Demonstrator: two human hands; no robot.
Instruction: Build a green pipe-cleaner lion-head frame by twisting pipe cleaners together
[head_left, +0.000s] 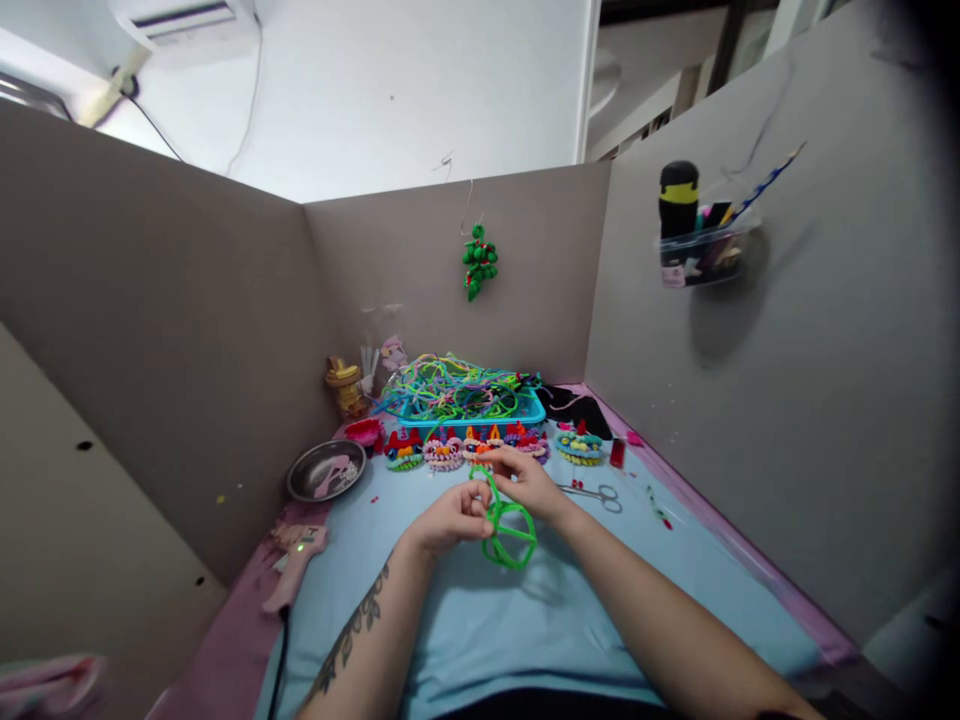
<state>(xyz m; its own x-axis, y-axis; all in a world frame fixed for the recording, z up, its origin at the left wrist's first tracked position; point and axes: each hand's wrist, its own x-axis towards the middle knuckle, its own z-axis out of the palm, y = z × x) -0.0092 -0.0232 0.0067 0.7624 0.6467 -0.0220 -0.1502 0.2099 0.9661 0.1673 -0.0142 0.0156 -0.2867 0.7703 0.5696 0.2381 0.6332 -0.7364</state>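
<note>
Bright green pipe cleaners (517,562), bent into rounded loops, hang below my fingers over the blue cloth. My left hand (454,515) pinches them between thumb and fingers at the middle. Just above and to the right, my right hand (525,480) has its fingers closed around the upper green strand near its end. Its fingertips partly cover one of the small fuzzy figures behind. A row of these colourful pipe-cleaner figures (444,450) lies beyond my hands, with a blue and yellow figure (579,446) at its right end.
A blue tray (536,408) heaped with pipe cleaners stands at the back. Scissors (604,498) lie to the right. On the left are a metal bowl (304,477) and a pink glue gun (292,577) with a cord. Grey panels (187,330) enclose the table.
</note>
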